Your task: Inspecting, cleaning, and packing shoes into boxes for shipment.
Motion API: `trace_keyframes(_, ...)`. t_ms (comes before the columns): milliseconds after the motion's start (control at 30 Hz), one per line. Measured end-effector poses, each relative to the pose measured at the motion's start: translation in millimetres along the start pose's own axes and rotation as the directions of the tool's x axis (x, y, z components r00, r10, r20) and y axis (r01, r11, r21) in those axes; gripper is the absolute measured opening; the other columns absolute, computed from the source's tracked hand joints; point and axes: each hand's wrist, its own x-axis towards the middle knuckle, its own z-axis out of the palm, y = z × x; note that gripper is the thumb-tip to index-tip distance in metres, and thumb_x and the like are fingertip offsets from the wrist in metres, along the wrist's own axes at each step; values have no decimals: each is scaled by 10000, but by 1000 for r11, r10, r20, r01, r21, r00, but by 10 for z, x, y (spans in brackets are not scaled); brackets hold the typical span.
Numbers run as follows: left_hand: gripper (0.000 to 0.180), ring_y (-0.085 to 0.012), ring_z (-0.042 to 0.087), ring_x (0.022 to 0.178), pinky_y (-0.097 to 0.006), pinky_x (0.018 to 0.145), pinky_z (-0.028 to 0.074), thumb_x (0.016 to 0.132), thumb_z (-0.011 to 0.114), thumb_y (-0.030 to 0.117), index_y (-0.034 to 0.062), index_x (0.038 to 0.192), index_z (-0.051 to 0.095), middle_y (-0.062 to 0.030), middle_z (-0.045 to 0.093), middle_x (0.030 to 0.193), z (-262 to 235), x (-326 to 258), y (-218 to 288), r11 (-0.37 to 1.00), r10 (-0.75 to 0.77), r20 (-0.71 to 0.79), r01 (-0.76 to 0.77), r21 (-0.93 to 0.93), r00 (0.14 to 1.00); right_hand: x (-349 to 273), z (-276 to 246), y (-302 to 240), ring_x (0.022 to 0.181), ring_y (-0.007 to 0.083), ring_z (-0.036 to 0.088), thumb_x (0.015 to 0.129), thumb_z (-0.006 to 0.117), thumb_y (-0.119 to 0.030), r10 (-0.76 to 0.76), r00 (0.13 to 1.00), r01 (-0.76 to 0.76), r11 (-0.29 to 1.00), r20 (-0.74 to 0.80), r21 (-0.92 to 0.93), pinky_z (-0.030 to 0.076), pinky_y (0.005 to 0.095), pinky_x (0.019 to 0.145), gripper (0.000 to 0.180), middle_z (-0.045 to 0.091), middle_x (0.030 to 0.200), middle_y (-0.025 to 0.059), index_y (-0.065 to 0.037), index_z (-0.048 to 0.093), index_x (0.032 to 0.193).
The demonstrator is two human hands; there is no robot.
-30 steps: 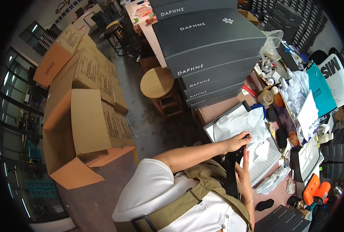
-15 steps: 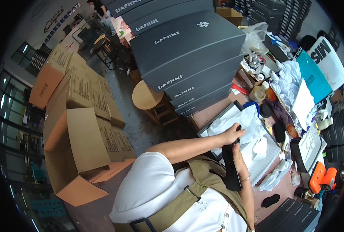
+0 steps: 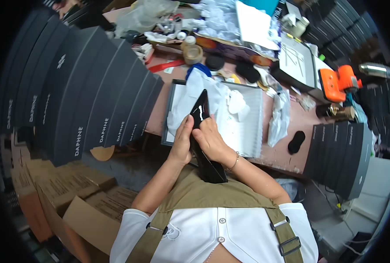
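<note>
A glossy black pointed-toe shoe point(image 3: 200, 109) is between my hands, close in front of my apron. Its toe points away from me and its heel end lies near my waist. My left hand point(image 3: 181, 142) grips the shoe's left side, thumb along the edge. My right hand point(image 3: 211, 141) is closed on the right side at mid-length, with some fingertips hidden. Just beyond the hands an open shoe box point(image 3: 167, 120) lies on the table. White tissue paper point(image 3: 189, 94) spills over its left part, and a crumpled white wad point(image 3: 237, 103) lies inside.
Tall stacks of dark shoe boxes point(image 3: 96, 92) stand at the left, with a smaller stack point(image 3: 337, 153) at the right. A plastic-wrapped item point(image 3: 279, 118), a black oval pad point(image 3: 296, 142), a tape roll point(image 3: 192, 54) and an orange tool point(image 3: 338, 82) lie around. Cardboard cartons point(image 3: 67, 184) sit lower left.
My view has swung right, toward the table. Both hands still hold the shoe; its glossy upper and pointed toe now show more fully. The left hand now grips its left side.
</note>
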Motion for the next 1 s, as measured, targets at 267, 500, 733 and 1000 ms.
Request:
trace_keyframes(267, 658, -228, 633, 895, -358, 754, 533, 913, 370, 609, 15, 1107, 573, -140, 639, 1005, -65, 239, -71, 944, -294, -33, 285, -166, 955, -616, -566, -187, 1097, 320, 562, 966, 480, -245, 141, 968, -246, 686, 206, 685, 417, 357, 965, 337, 635, 1103, 193, 35, 658, 1029)
trace_keyframes(500, 586, -330, 586, 993, -444, 840, 524, 951, 365, 512, -9, 1173, 516, -192, 573, 1107, -160, 410, -86, 913, -293, -124, 239, -331, 948, -519, -820, 149, 1001, 239, 620, 906, 557, -101, 305, 943, -252, 914, -131, 320, 476, 318, 854, 240, 652, 1088, 148, 12, 627, 1107)
trace_keyframes(733, 590, -350, 579, 1044, -422, 864, 524, 950, 398, 500, -26, 1198, 499, -187, 572, 1131, -273, 490, -108, 820, -385, 16, 350, -453, 923, -538, -736, 298, 987, 308, 619, 895, 573, -121, 302, 950, -277, 932, -79, 234, 482, 351, 853, 249, 644, 1085, 179, 10, 624, 1100)
trace_keyframes(1000, 746, -399, 530, 1143, -501, 923, 466, 894, 419, 631, 13, 1310, 453, -203, 556, 1207, -19, 49, -148, 861, -427, 52, 423, -281, 903, 9, -832, 1265, 918, 356, 616, 800, 676, -217, 278, 900, -397, 842, -336, -366, 503, 439, 747, 380, 614, 979, 218, 47, 580, 1057)
